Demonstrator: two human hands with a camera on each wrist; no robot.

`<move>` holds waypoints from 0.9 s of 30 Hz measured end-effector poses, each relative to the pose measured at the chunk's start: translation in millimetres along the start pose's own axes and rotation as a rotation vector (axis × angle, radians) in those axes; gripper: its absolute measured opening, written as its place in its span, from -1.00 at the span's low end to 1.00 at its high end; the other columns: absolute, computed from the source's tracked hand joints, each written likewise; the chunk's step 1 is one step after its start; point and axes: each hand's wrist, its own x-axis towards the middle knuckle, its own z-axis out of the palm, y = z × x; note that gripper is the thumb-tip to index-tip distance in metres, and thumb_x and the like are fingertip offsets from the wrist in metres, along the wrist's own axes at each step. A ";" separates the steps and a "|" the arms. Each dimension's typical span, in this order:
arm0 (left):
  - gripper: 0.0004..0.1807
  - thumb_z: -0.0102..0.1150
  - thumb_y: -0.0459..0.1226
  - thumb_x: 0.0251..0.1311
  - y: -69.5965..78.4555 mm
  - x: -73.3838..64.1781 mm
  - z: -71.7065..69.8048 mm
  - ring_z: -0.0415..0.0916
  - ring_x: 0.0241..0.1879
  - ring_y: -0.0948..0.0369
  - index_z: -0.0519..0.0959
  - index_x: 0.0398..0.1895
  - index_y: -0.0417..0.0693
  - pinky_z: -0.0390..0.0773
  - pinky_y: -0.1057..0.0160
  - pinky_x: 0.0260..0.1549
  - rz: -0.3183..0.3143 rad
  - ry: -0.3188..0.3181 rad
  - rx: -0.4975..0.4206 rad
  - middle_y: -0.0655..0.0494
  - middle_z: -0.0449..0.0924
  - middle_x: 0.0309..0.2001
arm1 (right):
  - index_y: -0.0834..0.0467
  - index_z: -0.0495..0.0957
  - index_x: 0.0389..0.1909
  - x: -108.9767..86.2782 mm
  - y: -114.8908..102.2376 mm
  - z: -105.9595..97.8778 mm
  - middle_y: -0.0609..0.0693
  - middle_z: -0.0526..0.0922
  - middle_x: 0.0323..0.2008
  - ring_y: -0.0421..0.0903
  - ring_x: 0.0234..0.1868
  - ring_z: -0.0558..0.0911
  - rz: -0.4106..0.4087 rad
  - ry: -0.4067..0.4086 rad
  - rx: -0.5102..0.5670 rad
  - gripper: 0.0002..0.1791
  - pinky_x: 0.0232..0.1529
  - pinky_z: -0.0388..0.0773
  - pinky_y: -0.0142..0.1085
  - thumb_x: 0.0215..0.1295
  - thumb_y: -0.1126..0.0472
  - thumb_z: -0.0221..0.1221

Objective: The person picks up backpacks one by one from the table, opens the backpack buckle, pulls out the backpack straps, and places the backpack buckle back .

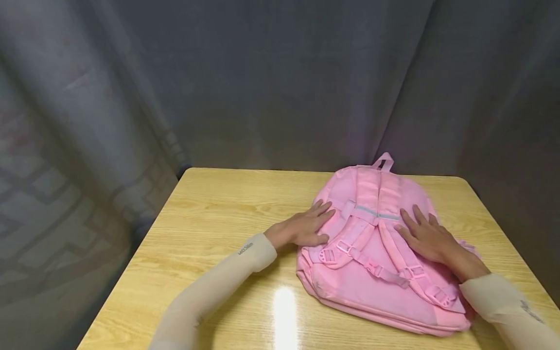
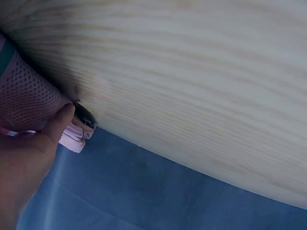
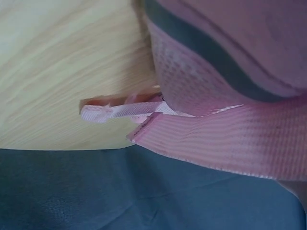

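A pink backpack [image 1: 350,287] lies on the table with its strap side up and its top loop [image 1: 385,157] at the far end. Two padded shoulder straps [image 1: 395,248] run down it, joined by a buckled chest strap [image 1: 373,268]. My left hand [image 1: 306,226] rests on the bag's left side, fingers spread. On the right side, my right hand [image 1: 430,238] lies with its fingers extended over the bag. The left wrist view shows a thumb beside a mesh side pocket [image 2: 29,96]. In the right wrist view, a ribbed pink strap [image 3: 225,139] passes below another mesh pocket [image 3: 182,76].
The light wooden table [image 1: 227,204] extends left of the backpack. Dark grey curtains [image 1: 280,87] hang behind its far edge and down the right. A patterned curtain [image 1: 57,209] hangs on the left. Light sleeves [image 1: 236,262] cover both forearms.
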 end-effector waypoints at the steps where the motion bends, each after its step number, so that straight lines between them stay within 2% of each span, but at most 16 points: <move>1: -0.13 -0.05 0.08 0.34 -1.4 -2.8 -0.2 -0.49 0.59 0.09 -0.13 0.62 0.08 -0.08 0.08 0.54 -0.004 0.005 0.004 0.11 -0.38 0.63 | 0.16 -0.21 0.58 1.6 -2.3 0.3 0.46 -0.29 0.52 0.76 0.33 -0.18 -0.005 0.003 -0.005 -0.11 0.19 -0.14 0.63 0.49 -0.32 -0.25; 17: -0.12 -0.03 0.13 0.30 -15.9 -45.7 -2.0 -0.32 0.59 0.00 -0.01 0.59 0.01 0.22 -0.10 0.44 -0.040 0.057 0.081 -0.04 -0.19 0.61 | 0.13 -0.09 0.58 19.8 -37.5 10.9 0.41 -0.20 0.54 0.71 0.37 -0.13 -0.064 0.019 -0.020 -0.15 0.24 -0.09 0.60 0.49 -0.31 -0.22; 24: -0.17 -0.07 0.15 0.32 -23.1 -60.0 0.1 -0.22 0.58 -0.02 0.06 0.56 -0.01 0.38 -0.14 0.33 -0.059 0.106 0.103 -0.05 -0.07 0.57 | 0.14 -0.04 0.57 26.1 -53.7 12.6 0.39 -0.18 0.55 0.67 0.40 -0.14 -0.084 0.019 -0.024 -0.17 0.27 -0.08 0.58 0.49 -0.30 -0.22; 27: -0.17 -0.08 0.14 0.33 -22.1 -62.2 -0.9 -0.23 0.58 -0.03 0.05 0.56 -0.04 0.41 -0.13 0.32 -0.053 0.111 0.102 -0.08 -0.08 0.57 | 0.14 -0.03 0.57 23.9 -56.3 9.7 0.38 -0.17 0.55 0.66 0.41 -0.13 -0.083 0.018 -0.023 -0.17 0.27 -0.07 0.58 0.50 -0.30 -0.22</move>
